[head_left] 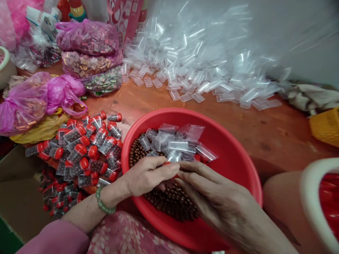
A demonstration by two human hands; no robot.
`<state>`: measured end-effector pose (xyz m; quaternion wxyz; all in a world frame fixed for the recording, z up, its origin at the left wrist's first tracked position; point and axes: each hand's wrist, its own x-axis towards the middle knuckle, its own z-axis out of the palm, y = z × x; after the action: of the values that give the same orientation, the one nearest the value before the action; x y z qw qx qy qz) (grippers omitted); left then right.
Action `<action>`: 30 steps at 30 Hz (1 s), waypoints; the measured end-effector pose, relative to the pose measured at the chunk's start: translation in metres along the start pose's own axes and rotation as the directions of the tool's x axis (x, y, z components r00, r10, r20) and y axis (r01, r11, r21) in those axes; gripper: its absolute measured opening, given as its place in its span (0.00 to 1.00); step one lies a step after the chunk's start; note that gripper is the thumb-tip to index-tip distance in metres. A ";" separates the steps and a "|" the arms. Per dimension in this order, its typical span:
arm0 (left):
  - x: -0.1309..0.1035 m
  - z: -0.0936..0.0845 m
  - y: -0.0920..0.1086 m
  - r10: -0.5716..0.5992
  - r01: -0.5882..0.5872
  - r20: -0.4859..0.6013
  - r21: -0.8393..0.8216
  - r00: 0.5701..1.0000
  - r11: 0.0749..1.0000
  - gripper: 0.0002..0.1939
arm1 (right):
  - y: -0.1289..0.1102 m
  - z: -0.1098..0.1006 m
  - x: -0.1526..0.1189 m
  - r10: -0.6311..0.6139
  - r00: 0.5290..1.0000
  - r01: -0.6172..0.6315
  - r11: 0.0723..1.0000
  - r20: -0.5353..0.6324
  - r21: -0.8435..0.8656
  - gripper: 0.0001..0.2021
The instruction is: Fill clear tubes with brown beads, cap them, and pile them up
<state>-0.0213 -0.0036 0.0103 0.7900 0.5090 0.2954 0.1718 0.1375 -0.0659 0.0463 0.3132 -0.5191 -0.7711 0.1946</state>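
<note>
Over the red basin my left hand and my right hand come together at the fingertips. A sliver of a red cap shows between them, and both hands are closed on it. Whatever is under the cap is hidden by the fingers. Below the hands lie many shiny brown beads or balls. Clear plastic sleeves rest in a heap on the beads at the basin's far side, with a few red caps beside them.
Left of the basin is a pile of red-capped clear containers with dark balls inside, spilling toward a cardboard box. Pink bags stand behind. Clear sleeves are heaped along the wall. A pale-rimmed tub of red pieces stands right.
</note>
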 end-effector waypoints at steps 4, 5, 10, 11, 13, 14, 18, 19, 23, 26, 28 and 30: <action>0.001 0.003 0.000 0.010 0.008 -0.164 0.106 0.986 0.994 0.18 | -0.001 0.003 -0.001 0.069 0.997 -0.073 0.991 0.039 0.111 0.12; 0.001 0.003 0.000 0.004 0.015 -0.187 0.099 0.982 0.995 0.16 | 0.000 0.004 -0.002 0.126 0.992 -0.129 0.976 0.029 0.174 0.13; 0.001 0.006 0.000 0.027 -0.009 -0.234 0.079 0.972 0.997 0.14 | 0.005 0.018 -0.007 0.445 0.889 -0.303 0.751 -0.110 0.587 0.16; 0.001 0.006 0.000 0.031 -0.017 -0.230 0.065 0.973 0.998 0.15 | 0.005 0.021 -0.008 0.465 0.875 -0.303 0.745 -0.137 0.595 0.16; 0.000 0.006 0.000 0.039 -0.038 -0.210 0.007 0.977 0.999 0.18 | 0.005 0.025 -0.010 0.459 0.863 -0.311 0.812 -0.212 0.495 0.14; 0.000 0.005 0.000 0.043 -0.048 -0.197 -0.022 0.980 0.999 0.20 | 0.004 0.025 -0.010 0.423 0.872 -0.305 0.863 -0.247 0.402 0.13; -0.001 0.002 -0.003 0.066 -0.079 -0.158 -0.077 0.985 0.994 0.34 | 0.001 0.022 -0.005 0.123 0.971 -0.130 0.991 -0.206 -0.021 0.14; -0.001 0.002 -0.005 0.076 -0.091 -0.149 -0.094 0.986 0.991 0.37 | 0.001 0.022 -0.002 0.059 0.984 -0.080 0.990 -0.168 -0.115 0.15; 0.003 0.001 -0.014 0.062 -0.089 -0.116 -0.251 0.991 0.964 0.42 | 0.000 0.028 0.006 -0.036 0.995 -0.006 0.905 -0.090 -0.425 0.29; 0.004 0.001 -0.016 0.016 -0.043 -0.090 -0.305 0.996 0.951 0.43 | 0.001 0.035 0.008 -0.046 0.996 -0.010 0.823 -0.083 -0.568 0.33; 0.004 0.001 -0.015 0.040 -0.056 -0.060 -0.301 0.997 0.952 0.42 | 0.002 0.038 0.008 -0.051 0.996 -0.008 0.781 -0.077 -0.624 0.31; 0.004 0.000 -0.015 0.071 -0.081 -0.046 -0.300 0.996 0.951 0.40 | 0.001 0.039 0.008 -0.057 0.997 0.010 0.761 -0.052 -0.649 0.30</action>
<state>-0.0191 -0.0077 -0.0040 0.8460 0.3906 0.2595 0.2539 0.1094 -0.0566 0.0191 0.1444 -0.5878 -0.7887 -0.1075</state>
